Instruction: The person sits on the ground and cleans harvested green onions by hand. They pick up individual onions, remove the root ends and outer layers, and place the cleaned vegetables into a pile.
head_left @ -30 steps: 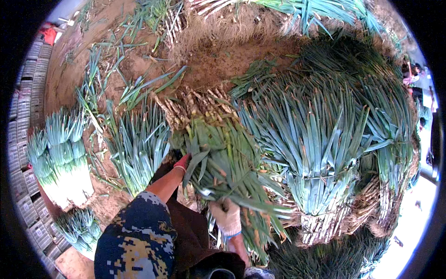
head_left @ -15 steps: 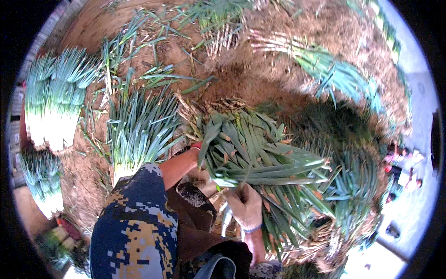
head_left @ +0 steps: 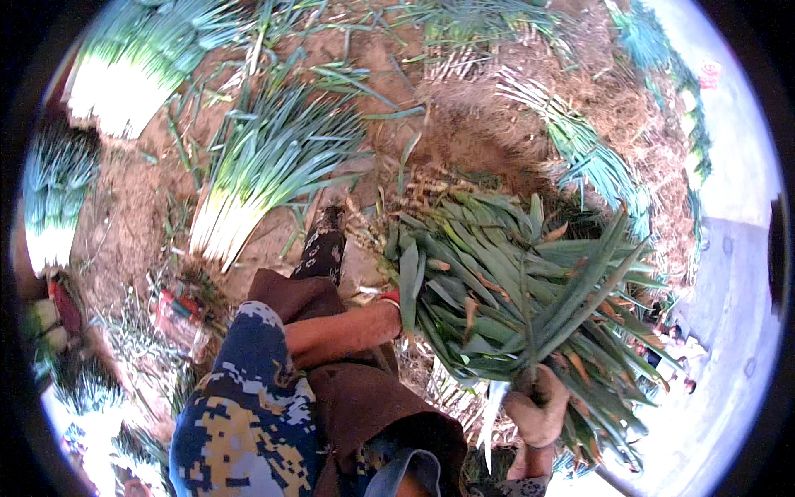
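A thick bundle of green onions [head_left: 513,282] with long flat leaves, some with brown tips, is held up in front of me. My right hand [head_left: 537,410], in a pale glove, grips the stalks at the bundle's lower end. My left hand [head_left: 391,298] shows only a red glove cuff at the bundle's left side. Its fingers are buried under the leaves, holding the bundle there. My left forearm is bare below a blue and yellow camouflage sleeve [head_left: 248,414].
Another onion bunch [head_left: 265,166] lies on the brown soil [head_left: 132,207] ahead of my shoe [head_left: 327,224]. More bunches with white stalks lie at the top left [head_left: 124,74] and left edge [head_left: 50,215]. Rows of onions [head_left: 596,166] run along the right beside pale ground [head_left: 729,315].
My view has swung to the left, so the laid bunches sit higher and nearer. The held bundle has tilted rightward, and my right hand has stayed on its stalks.
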Demonstrator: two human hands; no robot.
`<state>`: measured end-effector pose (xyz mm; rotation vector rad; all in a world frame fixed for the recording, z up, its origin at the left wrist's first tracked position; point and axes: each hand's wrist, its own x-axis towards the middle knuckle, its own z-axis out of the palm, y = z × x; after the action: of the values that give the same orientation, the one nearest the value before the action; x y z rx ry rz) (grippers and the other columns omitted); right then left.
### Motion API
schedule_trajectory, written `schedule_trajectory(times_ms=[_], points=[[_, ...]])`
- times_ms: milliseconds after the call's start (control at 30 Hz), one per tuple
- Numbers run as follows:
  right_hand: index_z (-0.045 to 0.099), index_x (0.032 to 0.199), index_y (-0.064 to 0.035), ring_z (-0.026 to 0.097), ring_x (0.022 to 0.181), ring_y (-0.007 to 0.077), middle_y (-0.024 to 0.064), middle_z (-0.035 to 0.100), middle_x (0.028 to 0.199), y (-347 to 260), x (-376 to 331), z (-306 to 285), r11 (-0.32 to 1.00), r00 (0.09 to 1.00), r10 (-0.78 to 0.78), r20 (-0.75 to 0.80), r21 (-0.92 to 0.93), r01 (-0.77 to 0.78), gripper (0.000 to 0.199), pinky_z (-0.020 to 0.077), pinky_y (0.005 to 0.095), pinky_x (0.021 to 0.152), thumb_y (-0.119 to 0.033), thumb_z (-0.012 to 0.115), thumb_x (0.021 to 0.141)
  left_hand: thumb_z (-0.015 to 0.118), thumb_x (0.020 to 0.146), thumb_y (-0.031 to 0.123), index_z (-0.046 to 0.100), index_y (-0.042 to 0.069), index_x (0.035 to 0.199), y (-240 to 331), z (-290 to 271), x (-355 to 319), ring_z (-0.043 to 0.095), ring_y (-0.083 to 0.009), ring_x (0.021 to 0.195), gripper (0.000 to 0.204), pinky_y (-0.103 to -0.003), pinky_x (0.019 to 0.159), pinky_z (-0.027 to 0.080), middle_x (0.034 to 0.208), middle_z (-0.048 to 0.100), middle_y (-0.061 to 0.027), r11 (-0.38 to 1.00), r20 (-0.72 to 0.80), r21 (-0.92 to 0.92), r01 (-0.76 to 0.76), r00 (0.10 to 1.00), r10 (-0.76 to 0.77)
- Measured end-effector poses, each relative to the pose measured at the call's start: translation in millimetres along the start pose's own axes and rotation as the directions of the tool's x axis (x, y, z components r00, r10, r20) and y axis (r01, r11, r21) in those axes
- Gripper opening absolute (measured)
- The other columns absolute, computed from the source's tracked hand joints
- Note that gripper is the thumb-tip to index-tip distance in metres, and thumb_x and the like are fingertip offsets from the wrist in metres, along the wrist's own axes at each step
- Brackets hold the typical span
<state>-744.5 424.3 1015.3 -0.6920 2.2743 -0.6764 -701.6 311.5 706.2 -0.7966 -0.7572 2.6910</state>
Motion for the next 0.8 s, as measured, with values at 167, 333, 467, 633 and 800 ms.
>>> schedule_trajectory(times_ms=[167,333,467,633,800], points=[[0.053,0.071,-0.0006,0.042,0.057,0.0085,-0.0022,0.048,0.061,-29,24,-19,0.996,0.992,0.082,0.097,-0.043,-0.078,0.016,0.0344,0.0251,0.050,-0.002,0.064,0.058,0.047,0.089,0.051,0.056,0.005,0.117,-44,-47,-29,0.062,-0.0306,0.096,0.055,-0.049,0.084,0.052,0.115,0.060,-0.0144,0.957,-0.071,-0.253,0.141,0.984,-0.164],[0.060,0.082,0.0012,0.042,0.049,0.0059,-0.0016,0.050,0.061,-4,154,56,0.979,0.968,0.181,0.173,0.066,-0.195,0.015,0.0320,0.0236,0.043,-0.012,0.057,0.076,0.048,0.090,0.050,0.057,0.005,0.116,-17,-86,-26,0.063,-0.0302,0.094,0.053,-0.048,0.082,0.054,0.114,0.061,-0.0148,0.844,-0.132,-0.489,0.220,0.938,-0.321],[0.060,0.106,0.0044,0.054,0.061,0.0135,0.0088,0.062,0.084,127,290,143,0.992,0.994,0.102,0.031,0.075,-0.104,0.043,0.0439,0.0296,0.053,-0.030,0.064,0.081,0.045,0.092,0.048,0.055,0.006,0.118,60,-95,0,0.064,-0.0299,0.090,0.051,-0.044,0.081,0.055,0.110,0.062,-0.0140,0.979,-0.273,-0.144,-0.144,0.957,0.100],[0.043,0.132,0.0018,0.054,0.110,0.0260,0.0167,0.055,0.125,247,328,216,0.965,0.928,0.113,-0.356,0.261,-0.017,0.057,0.0395,0.0331,0.097,-0.018,0.063,0.082,0.044,0.081,0.073,0.026,0.025,0.144,134,-169,20,0.049,-0.0367,0.114,0.081,-0.059,0.094,0.036,0.132,0.046,-0.0177,0.946,-0.492,0.325,-0.022,0.850,0.189],[0.048,0.126,0.0047,0.059,0.094,0.0232,0.0141,0.060,0.113,300,233,253,0.837,0.883,0.439,-0.164,0.433,-0.336,0.054,0.0489,0.0318,0.081,-0.023,0.062,0.081,0.055,0.086,0.046,0.049,0.012,0.128,167,-278,-52,0.059,-0.0237,0.094,0.055,-0.045,0.081,0.046,0.117,0.058,-0.0098,0.579,-0.524,0.805,0.128,0.612,0.592]])
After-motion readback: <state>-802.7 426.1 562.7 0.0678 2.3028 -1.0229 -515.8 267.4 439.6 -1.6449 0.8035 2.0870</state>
